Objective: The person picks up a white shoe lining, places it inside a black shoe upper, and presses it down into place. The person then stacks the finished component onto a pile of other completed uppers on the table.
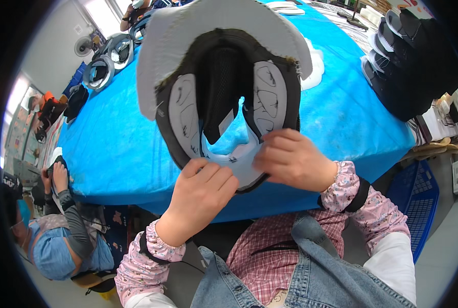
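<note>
In front of me is a black and white shoe upper [279, 92], its inner side showing. A wide off-white piece with a rough stitched edge spreads at its far end. White pads with dark line marks lie along both sides, and a black mesh tongue with a small white label hangs in the middle. My left hand [201, 192] is closed, its fingers curled over the upper's near left edge. My right hand [295, 161] pinches the near right edge beside the white near end; its fingertips are a little blurred.
A blue cloth covers the table [352, 123]. Stacked black and white uppers [413, 56] stand at the right, above a blue plastic basket [416, 205]. More uppers [98, 72] lie along the far left edge. A co-worker [67, 241] sits close on the left, handling a piece.
</note>
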Motion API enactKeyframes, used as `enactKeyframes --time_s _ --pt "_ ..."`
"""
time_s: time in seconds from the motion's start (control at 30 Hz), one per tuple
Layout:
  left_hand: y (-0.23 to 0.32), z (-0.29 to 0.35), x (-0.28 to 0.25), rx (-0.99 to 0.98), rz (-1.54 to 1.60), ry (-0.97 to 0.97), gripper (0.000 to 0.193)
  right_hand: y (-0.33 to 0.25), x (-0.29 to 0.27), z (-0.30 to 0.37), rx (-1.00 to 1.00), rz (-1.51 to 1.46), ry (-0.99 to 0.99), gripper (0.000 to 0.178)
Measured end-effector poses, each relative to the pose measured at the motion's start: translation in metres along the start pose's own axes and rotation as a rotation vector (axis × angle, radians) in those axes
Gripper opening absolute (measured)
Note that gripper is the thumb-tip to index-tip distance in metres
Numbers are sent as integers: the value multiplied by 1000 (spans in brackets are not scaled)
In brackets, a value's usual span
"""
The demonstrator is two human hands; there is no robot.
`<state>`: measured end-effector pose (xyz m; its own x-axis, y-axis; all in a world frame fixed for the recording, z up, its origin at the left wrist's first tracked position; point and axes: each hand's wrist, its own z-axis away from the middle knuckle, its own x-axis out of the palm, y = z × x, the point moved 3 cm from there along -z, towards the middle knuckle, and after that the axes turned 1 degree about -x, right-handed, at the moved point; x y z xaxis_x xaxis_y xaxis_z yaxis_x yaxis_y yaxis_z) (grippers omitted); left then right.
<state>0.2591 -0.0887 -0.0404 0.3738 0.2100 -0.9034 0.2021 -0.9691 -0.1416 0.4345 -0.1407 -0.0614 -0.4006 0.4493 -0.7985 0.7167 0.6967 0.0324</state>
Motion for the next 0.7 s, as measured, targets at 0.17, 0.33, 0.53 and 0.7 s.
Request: enactKeyframes --time_s 0.17,0.33,0.53,0.7 --pt "-10 3 -3 -28 101 4 25 9 0 2 33 51 36 22" --pt "-18 2 -33 -65 -160 81 15 6 -5 0 24 159 33 25" --pt "-28 15 -33 -55 -156 -49 20 -3 -5 5 -45 327 -42 30" --pt "-46 35 -39 -259 -208 178 29 -11 -3 2 -53 355 -86 27"
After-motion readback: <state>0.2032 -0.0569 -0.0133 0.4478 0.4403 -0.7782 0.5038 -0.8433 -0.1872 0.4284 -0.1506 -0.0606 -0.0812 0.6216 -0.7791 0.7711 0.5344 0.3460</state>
